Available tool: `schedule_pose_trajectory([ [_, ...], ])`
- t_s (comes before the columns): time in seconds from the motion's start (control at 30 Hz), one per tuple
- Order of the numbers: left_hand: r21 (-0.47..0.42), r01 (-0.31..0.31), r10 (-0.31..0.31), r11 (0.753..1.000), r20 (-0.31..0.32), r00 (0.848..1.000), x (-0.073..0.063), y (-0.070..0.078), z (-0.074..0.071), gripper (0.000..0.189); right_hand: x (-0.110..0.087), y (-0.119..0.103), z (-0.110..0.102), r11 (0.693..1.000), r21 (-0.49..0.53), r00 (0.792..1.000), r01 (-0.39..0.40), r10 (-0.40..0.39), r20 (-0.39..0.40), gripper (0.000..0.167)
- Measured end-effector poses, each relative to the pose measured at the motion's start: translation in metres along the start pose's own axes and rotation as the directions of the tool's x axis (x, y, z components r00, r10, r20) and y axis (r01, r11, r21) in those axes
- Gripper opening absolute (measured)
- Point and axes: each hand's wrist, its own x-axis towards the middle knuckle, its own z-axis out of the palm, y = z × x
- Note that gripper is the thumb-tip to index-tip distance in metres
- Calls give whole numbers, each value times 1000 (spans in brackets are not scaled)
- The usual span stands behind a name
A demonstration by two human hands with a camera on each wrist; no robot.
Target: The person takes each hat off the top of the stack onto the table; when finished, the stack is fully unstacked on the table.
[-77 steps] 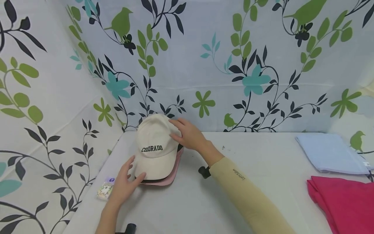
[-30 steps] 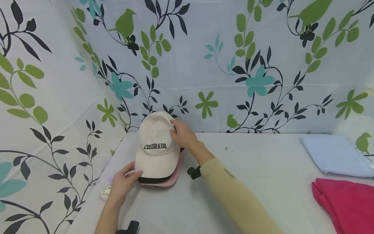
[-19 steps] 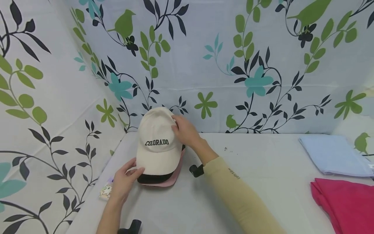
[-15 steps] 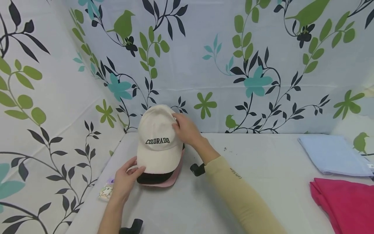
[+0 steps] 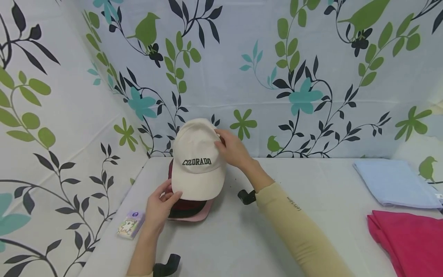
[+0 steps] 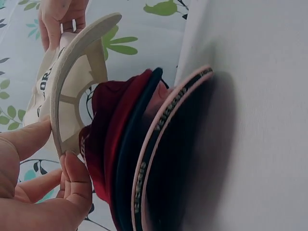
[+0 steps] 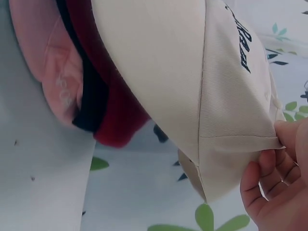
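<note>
A cream baseball cap [image 5: 198,148] lettered COLORADO is tilted up above a stack of other caps. My left hand [image 5: 160,207] pinches its brim between thumb and fingers at the left corner. At the cap's right side, my right hand [image 5: 236,150] pinches the edge of the crown, as the right wrist view also shows. Beneath, a dark red cap [image 6: 110,144], a dark navy cap [image 7: 94,98] and a pink cap [image 7: 62,89] are nested together on the table. A gap shows between the cream cap and the red one in the left wrist view.
A small pastel packet [image 5: 130,224] with a cartoon print lies left of my left forearm. On the right are a folded light blue cloth [image 5: 396,184] and a folded red cloth [image 5: 408,240]. Patterned fabric [image 5: 214,57] hangs behind the white table [image 5: 304,207].
Both hands now grip the cream cap, and it has moved up and to the right off the stack. More of the dark caps below shows, with dark red at the left.
</note>
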Motion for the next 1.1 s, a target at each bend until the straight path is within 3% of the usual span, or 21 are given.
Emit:
schedule_pose_trajectory([
  [0.43,-5,-68,68,998,22,997,0,-6,36,56,-9,25,-23,996,62,997,-58,61,-48,41],
  [0.7,70,-114,113,991,16,993,-4,-6,51,57,-21,37,-32,987,130,993,-95,102,-52,40],
  [1.1,166,-162,161,973,22,987,-11,-5,75,59,-32,50,-46,989,119,991,-91,101,-82,38],
])
